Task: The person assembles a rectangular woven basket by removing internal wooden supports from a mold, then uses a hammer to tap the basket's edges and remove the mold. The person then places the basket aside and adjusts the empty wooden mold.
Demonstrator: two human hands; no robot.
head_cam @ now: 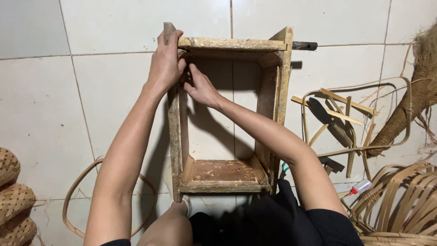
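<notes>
Hands working at the far left corner of a rough wooden frame [227, 114], a box-like form standing open on the white tiled floor [45, 100]. Left hand [165, 64] gripping the frame's far left post from outside, fingers [175, 38] wrapping narrow over the top edge where the post is meeting the far crossbar. Right hand [200, 86] reaching inside the frame, fingers [193, 73] pressing into the same inner corner, nearly touching the left hand; whether anything is being pinched between them, cannot tell. Frame lying directly ahead between both forearms, its near end with a flat wooden board resting close to the person's knees and dark clothing [273, 218].

Lying to the right of the frame: loose bamboo strips [346, 114] crossing each other, with a dark-handled knife [330, 123] resting among them. Sitting nearer, beside the right elbow, a small clear squeeze bottle with a red tip [359, 187]. Curving further right, a bundle of bent flat bamboo bands [400, 196], and at the far right a coarse fibre broom [419, 91]. Resting at the near left edge, woven baskets [13, 200], with a thin bamboo hoop [75, 191] lying on the tiles under the left forearm. Poking out behind the frame's far right corner, a dark tool handle [305, 45].
</notes>
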